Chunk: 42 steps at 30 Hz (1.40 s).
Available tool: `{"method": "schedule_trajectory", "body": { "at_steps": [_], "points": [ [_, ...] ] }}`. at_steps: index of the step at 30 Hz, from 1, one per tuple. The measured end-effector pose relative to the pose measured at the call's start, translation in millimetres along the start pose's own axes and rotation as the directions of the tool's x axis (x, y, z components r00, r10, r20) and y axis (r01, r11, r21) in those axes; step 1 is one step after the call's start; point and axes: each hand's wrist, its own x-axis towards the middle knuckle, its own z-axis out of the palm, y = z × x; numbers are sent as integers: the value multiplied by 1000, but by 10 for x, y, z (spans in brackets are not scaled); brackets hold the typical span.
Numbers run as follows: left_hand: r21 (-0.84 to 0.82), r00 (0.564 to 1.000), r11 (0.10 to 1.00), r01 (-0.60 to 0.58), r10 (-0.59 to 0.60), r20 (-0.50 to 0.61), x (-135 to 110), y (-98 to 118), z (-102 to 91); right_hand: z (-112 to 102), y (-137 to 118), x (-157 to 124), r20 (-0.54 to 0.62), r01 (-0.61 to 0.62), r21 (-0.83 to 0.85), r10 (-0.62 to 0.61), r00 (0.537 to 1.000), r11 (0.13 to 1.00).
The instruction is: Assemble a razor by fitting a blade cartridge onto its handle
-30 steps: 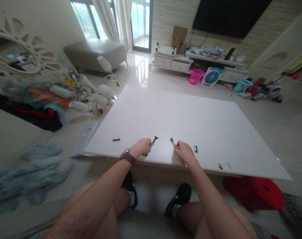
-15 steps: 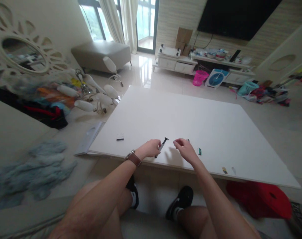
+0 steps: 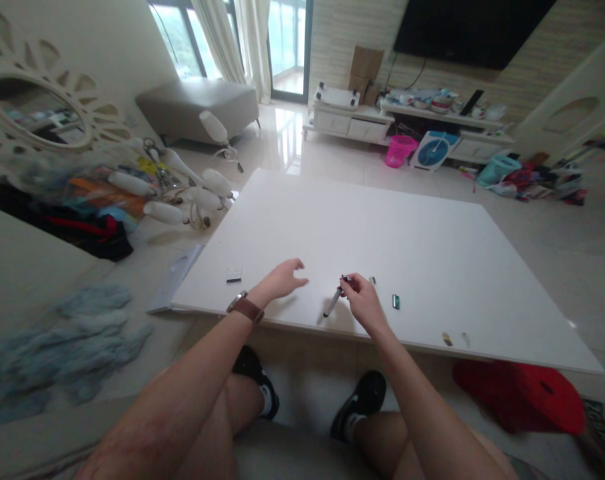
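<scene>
My right hand [image 3: 363, 301] pinches a grey and black razor handle [image 3: 334, 301] near its dark forked end, just above the white table [image 3: 362, 220]. The handle slants down to the left, its black butt end close to the table's near edge. To the left, my left hand [image 3: 282, 279] is empty, fingers apart, over the tabletop. A small object [image 3: 373, 280], partly hidden, lies just beyond my right hand. Right of that hand is a small teal and black piece [image 3: 396, 301]. A small clear case with a dark strip [image 3: 234, 276] lies left of my left hand.
Near the front right lie a small gold and black piece [image 3: 447, 339] and a clear piece [image 3: 465, 339]. A red bag-like item [image 3: 522, 397] sits below that edge. A chandelier with white shades [image 3: 202, 199] stands left of the table, near piled clothes [image 3: 102, 200].
The razor handle has passed from my left hand to my right. My left hand has let go, opened and moved left.
</scene>
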Motion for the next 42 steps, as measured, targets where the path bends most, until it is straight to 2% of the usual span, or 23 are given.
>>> {"method": "schedule_trajectory", "body": {
  "at_steps": [1, 2, 3, 4, 5, 6, 7, 9, 13, 16, 19, 23, 28, 31, 37, 40, 42],
  "points": [
    [134, 983, 978, 162, -147, -112, 5, -101, -108, -11, -23, -1, -7, 5, -28, -5, 1000, 1000],
    [226, 930, 910, 348, -305, -205, 2, -206, -209, -19, -53, -7, -10, 15, -61, -16, 1000, 998],
    [272, 859, 819, 505, -444, -255, -8, -308, -294, -23, -90, -18, -10, 29, -102, -30, 1000, 994],
    [302, 803, 744, 596, -541, -250, -24, -398, -360, -24, -129, -33, -7, 45, -146, -47, 999, 988],
    [325, 767, 695, 642, -595, -243, -42, -470, -404, -22, -167, -52, 1, 63, -189, -64, 998, 980],
    [343, 747, 667, 661, -629, -215, -58, -520, -423, -17, -202, -72, 12, 81, -226, -80, 997, 971],
    [365, 749, 663, 654, -637, -183, -70, -546, -420, -11, -232, -93, 23, 98, -256, -95, 995, 962],
    [424, 793, 688, 589, -594, -138, -74, -532, -352, 1, -270, -131, 46, 126, -302, -118, 992, 945],
    [535, 914, 755, 379, -395, -89, -27, -332, -50, 7, -278, -175, 82, 174, -362, -155, 985, 916],
    [544, 962, 798, 257, -268, -62, -23, -151, 228, -6, -270, -180, 84, 191, -370, -172, 982, 909],
    [528, 996, 844, 94, -75, -58, -73, -9, 452, -14, -274, -174, 82, 192, -385, -174, 981, 903],
    [521, 998, 854, -21, 53, -47, -145, 96, 586, 0, -270, -166, 85, 168, -418, -146, 986, 893],
    [510, 996, 859, -45, 75, -40, -180, 127, 599, 30, -221, -153, 61, 143, -468, -129, 990, 872],
    [487, 993, 869, -83, 114, -33, -179, 136, 608, 51, -185, -142, 48, 135, -421, -127, 991, 897],
    [260, 969, 947, -189, 223, -108, -159, 211, 598, 91, -86, -85, -30, 94, -287, -107, 994, 953],
    [161, 940, 943, -290, 312, -138, -169, 275, 563, 80, -53, -62, -70, 8, -262, -28, 997, 965],
    [153, 926, 935, -320, 343, -160, -184, 312, 534, 64, -55, -61, -64, -14, -269, -3, 998, 963]
  ]
}}
